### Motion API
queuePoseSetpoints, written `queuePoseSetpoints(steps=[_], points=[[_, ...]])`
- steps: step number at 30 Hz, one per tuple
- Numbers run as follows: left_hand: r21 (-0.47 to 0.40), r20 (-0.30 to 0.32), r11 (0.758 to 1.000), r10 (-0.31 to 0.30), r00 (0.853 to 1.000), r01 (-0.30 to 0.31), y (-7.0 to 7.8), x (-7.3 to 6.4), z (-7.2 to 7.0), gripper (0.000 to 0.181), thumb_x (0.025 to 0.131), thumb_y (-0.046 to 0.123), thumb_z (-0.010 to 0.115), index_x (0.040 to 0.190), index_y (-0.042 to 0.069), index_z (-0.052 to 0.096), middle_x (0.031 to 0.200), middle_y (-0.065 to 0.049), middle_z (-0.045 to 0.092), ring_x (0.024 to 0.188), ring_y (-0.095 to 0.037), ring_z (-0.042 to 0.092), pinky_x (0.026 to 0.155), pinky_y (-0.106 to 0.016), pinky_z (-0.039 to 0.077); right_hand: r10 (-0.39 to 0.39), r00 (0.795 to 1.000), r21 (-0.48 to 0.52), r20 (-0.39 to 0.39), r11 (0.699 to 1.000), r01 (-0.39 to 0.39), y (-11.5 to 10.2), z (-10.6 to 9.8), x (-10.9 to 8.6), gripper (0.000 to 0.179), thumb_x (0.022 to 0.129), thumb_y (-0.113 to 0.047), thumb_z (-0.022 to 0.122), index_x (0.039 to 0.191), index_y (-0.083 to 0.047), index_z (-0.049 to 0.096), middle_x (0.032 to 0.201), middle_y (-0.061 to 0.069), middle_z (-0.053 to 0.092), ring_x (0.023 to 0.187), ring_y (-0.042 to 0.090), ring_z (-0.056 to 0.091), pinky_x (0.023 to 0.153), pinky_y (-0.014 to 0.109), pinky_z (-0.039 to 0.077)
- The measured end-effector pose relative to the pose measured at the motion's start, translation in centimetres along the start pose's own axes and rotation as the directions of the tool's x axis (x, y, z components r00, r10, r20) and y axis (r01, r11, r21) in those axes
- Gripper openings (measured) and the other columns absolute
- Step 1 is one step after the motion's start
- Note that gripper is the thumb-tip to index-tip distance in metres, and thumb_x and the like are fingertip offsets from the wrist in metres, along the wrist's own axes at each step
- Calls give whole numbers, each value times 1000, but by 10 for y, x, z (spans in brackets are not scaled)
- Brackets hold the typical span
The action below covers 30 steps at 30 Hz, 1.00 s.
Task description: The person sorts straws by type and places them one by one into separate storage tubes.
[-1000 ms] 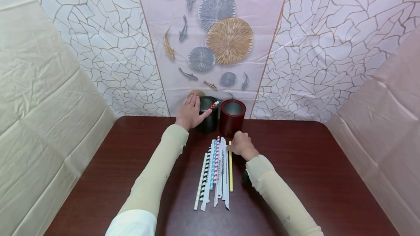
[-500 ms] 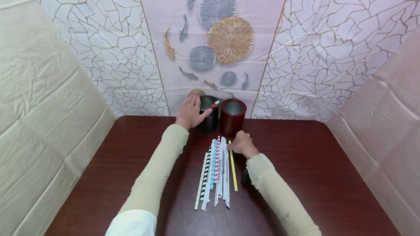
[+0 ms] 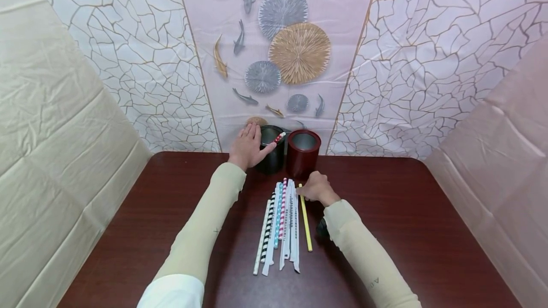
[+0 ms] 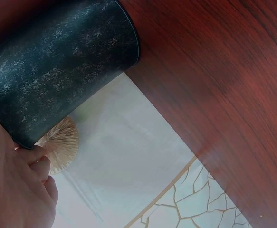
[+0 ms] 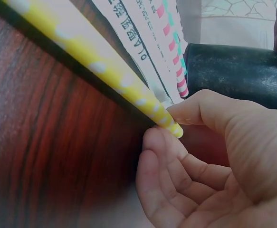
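With twelve o'clock pointing away from the person, the two hands are apart. The right hand [image 3: 318,188] pinches the far end of a yellow straw [image 3: 306,225] with white spots between thumb and forefinger, the other fingers loosely bent. From that hand the straw runs toward six o'clock, low over the desk [image 3: 385,203]; whether its near end touches the wood I cannot tell.

The left hand [image 3: 248,147], at about ten o'clock from the right, rests on a black canister [image 3: 273,163], fingers laid along its nine o'clock side and thumb stretched across its front. At the four o'clock side of the rim, just beyond the thumb tip, shows the end of a red-and-white straw [image 3: 280,137]. A dark red canister [image 3: 302,161] stands upright just beside the black one, at three o'clock from it.

At seven o'clock from the right hand lies a row of straws, lengths roughly toward twelve: white paper-wrapped straws [image 3: 294,236] nearest the yellow one, then a pink-striped straw [image 3: 283,210], a blue dotted straw [image 3: 278,217], another wrapped one, a black-striped straw [image 3: 266,239] and, outermost toward nine o'clock, a pale straw [image 3: 259,258].

Beyond the desk at twelve hangs a patterned cloth [image 3: 359,13] printed with fish and round motifs.
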<state>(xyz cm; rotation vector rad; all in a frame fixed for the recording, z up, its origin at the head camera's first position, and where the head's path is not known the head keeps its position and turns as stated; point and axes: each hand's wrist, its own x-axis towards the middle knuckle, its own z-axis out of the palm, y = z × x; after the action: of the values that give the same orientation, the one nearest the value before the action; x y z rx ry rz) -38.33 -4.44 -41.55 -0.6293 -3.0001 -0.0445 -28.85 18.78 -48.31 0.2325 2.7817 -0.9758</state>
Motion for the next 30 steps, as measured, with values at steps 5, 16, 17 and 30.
queuePoseSetpoints(steps=[5, 16, 17, 30], points=[[-4, -12, 1000, 4, 1000, -4, 0, 0, 0, 94, 107, 71, 24, 168, -1, 19, 177, -17, 16, 167, -30, 15, 136, -42, 16, -3, 1000, 16, 13, 1000, 2, -1, -7, -2, 35, 94, -27, 77, 67, -7, 69, 65, 9, 70, 59, 20, 65, 61, 33, 54], [4, 0, 1000, 6, 1000, -6, -2, 0, 3, 95, 107, 72, 23, 168, 0, 18, 178, -18, 16, 167, -30, 14, 136, -42, 16, -29, 999, 68, 21, 997, 27, -5, -23, -7, 33, 96, -25, 75, 70, -3, 74, 69, 12, 75, 68, 27, 72, 67, 34, 57], [4, -1, 1000, 6, 1000, -6, -2, 0, 3, 95, 107, 72, 23, 168, -1, 18, 177, -18, 16, 167, -30, 14, 136, -42, 16, -34, 999, 69, 21, 997, 32, -6, -25, -8, 32, 96, -24, 75, 71, -3, 74, 71, 12, 75, 69, 28, 72, 66, 33, 57], [-2, 0, 1000, 8, 1000, -8, -1, 1, 2, 95, 107, 72, 23, 168, 0, 18, 178, -18, 16, 167, -30, 14, 136, -42, 15, -148, 989, 18, 0, 989, 148, -20, -56, -20, 39, 97, -24, 73, 68, 0, 75, 74, 15, 77, 78, 34, 74, 61, 28, 51]])
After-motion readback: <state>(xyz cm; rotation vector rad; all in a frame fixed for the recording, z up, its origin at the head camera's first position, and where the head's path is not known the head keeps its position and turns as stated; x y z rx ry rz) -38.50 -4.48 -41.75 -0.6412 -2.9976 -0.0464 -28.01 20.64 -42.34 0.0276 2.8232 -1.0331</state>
